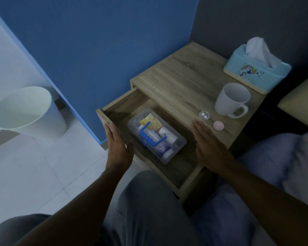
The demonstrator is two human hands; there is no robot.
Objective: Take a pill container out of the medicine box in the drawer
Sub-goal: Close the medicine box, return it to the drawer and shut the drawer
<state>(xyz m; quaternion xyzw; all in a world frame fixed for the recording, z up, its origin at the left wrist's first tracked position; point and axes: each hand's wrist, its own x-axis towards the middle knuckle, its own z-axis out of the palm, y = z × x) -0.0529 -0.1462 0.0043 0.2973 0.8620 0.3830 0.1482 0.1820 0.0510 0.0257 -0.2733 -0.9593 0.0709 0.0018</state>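
A: Where are the hands?

B: Both are empty, with fingers stretched flat. The left hand [118, 142] rests at the left wall of the open drawer [114, 110]. The right hand [207, 142] hangs over the drawer's right side, at the edge of the desk [181, 77].

A: And the medicine box?

B: The medicine box [156, 135] lies in the drawer between the two hands, its long axis running diagonally from far-left to near-right. The left hand looks slightly nearer, close to the blue handle [150, 134] lying across its lid.

A: What's inside?

B: Through the clear plastic I see a white bottle [167, 134], a yellow pack [150, 120] and more white tubes or bottles; which one is the pill container I can't tell. The lid appears closed, so my guess is that it has to be opened first.

A: Anything on the desk?

B: A small clear dish [204, 115] holding two white tablets, a pink round lid [218, 125], a white mug [232, 100] and a tissue box [257, 71].
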